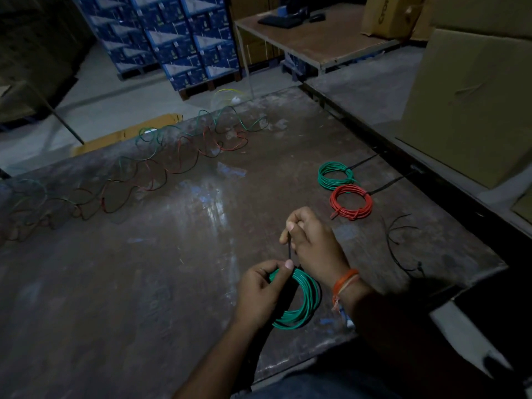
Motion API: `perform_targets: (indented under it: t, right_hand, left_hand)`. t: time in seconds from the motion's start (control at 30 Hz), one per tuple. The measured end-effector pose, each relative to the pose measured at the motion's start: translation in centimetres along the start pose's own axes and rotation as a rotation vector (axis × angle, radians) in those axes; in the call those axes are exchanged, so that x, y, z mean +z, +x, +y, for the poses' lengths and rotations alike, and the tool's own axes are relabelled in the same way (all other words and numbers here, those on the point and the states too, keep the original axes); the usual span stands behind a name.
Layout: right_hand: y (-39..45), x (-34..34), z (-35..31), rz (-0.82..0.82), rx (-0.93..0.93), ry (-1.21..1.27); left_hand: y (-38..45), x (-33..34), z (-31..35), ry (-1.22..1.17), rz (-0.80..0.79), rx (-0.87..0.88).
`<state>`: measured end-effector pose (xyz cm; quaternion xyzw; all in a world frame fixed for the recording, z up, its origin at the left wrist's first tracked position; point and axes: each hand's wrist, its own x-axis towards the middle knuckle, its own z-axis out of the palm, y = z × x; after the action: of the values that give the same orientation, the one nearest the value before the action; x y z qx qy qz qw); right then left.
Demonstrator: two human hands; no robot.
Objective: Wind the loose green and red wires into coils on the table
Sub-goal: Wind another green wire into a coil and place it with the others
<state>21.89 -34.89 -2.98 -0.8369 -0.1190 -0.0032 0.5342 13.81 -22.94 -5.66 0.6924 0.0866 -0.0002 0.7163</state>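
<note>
My left hand [260, 292] grips a green wire coil [302, 305] at its upper left, thumb pressed on top. My right hand [312, 246] pinches a thin black tie [289, 250] that runs up from the coil between both thumbs. A finished green coil [335, 175] and a red coil [351, 202], each with a black tie, lie at the right of the table. Loose green and red wires [178, 156] sprawl in loops across the far left of the table [144, 283].
Loose black ties [400, 243] lie near the table's right edge. Cardboard boxes [472, 102] stand to the right. Stacked blue cartons [178, 36] fill the back, beside a second table [313, 41] holding dark objects.
</note>
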Motion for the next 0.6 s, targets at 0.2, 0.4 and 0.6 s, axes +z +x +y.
perform_targets:
  t: [0.2,0.4,0.6]
  right_hand:
    - [-0.7,-0.1,-0.2,0.121,-0.022,-0.022]
    - [-0.9,-0.5,-0.5,0.182,0.019,0.024]
    - [-0.7,-0.4,-0.8,0.173,0.055,0.033]
  left_hand:
    - [0.5,0.4,-0.5,0.405,0.009,0.273]
    - [0.7,0.4,-0.8,0.492,0.003,0.357]
    - [0.8,0.2,-0.9,0.463,0.001,0.353]
